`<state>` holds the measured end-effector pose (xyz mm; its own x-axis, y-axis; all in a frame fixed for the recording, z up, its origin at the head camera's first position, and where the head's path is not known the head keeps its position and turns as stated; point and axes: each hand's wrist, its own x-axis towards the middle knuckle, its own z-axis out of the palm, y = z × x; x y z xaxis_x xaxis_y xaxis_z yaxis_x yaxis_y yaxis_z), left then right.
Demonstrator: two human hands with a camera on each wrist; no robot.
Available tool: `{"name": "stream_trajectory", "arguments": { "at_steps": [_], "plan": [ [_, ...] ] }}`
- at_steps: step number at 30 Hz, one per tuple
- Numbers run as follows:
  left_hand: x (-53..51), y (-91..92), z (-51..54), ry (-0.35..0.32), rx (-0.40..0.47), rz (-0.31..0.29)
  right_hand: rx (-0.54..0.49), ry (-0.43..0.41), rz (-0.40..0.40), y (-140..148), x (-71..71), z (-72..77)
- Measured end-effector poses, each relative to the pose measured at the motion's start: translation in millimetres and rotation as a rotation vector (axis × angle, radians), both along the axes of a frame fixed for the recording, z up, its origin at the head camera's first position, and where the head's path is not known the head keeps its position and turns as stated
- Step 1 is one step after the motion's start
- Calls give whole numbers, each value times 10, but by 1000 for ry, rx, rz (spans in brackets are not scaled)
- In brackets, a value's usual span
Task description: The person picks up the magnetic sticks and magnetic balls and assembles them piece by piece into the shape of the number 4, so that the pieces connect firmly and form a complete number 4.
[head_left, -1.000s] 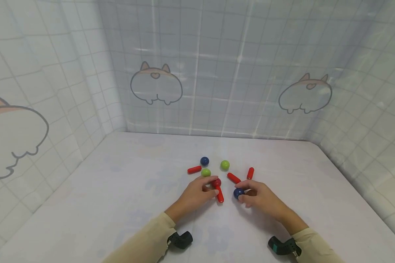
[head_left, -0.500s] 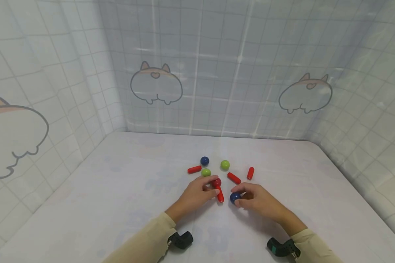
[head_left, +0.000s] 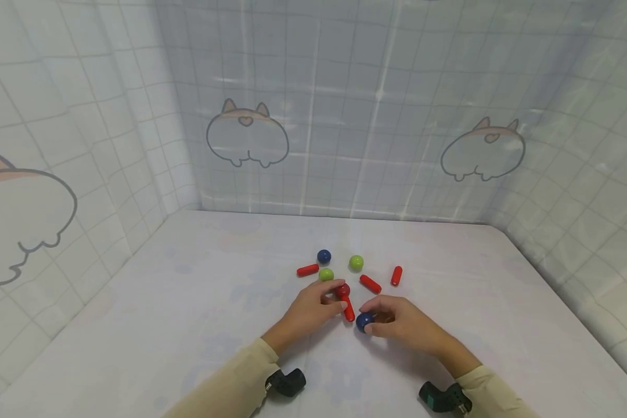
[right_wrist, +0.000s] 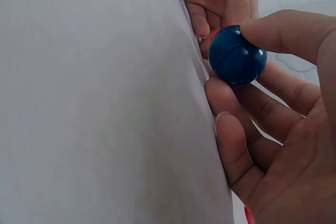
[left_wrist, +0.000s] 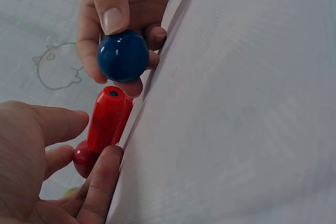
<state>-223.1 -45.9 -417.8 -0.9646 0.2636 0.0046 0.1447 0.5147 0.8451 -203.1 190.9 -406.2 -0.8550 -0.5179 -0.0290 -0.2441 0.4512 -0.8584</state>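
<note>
In the head view my left hand (head_left: 308,313) holds a red rod (head_left: 349,310) with a red ball (head_left: 343,289) at its far end. The left wrist view shows the near end of that rod (left_wrist: 106,119), which has a small dark dot; a second red edge shows behind it. My right hand (head_left: 404,325) pinches a dark blue ball (head_left: 364,321) between thumb and fingers. The blue ball is close beside the rod's near end; whether they touch I cannot tell. In the right wrist view the blue ball (right_wrist: 237,55) largely hides the rod.
Beyond the hands on the white tabletop (head_left: 230,255) lie another blue ball (head_left: 324,256), two green balls, one left (head_left: 326,274) and one right (head_left: 356,263), and red rods, at left (head_left: 307,270), middle (head_left: 370,284) and right (head_left: 396,276). Tile-patterned sheets (head_left: 345,116) enclose the table.
My right hand has moved left and toward me with the blue ball, bringing it close to the near end of the red rod. The left hand has stayed in place.
</note>
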Motion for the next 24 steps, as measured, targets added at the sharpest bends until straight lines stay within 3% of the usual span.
{"name": "stream_trajectory", "arguments": {
  "at_steps": [24],
  "plan": [
    [-21,5,-19,24,-15,-8,-3,-20,15,-42,41,22]
  ]
}}
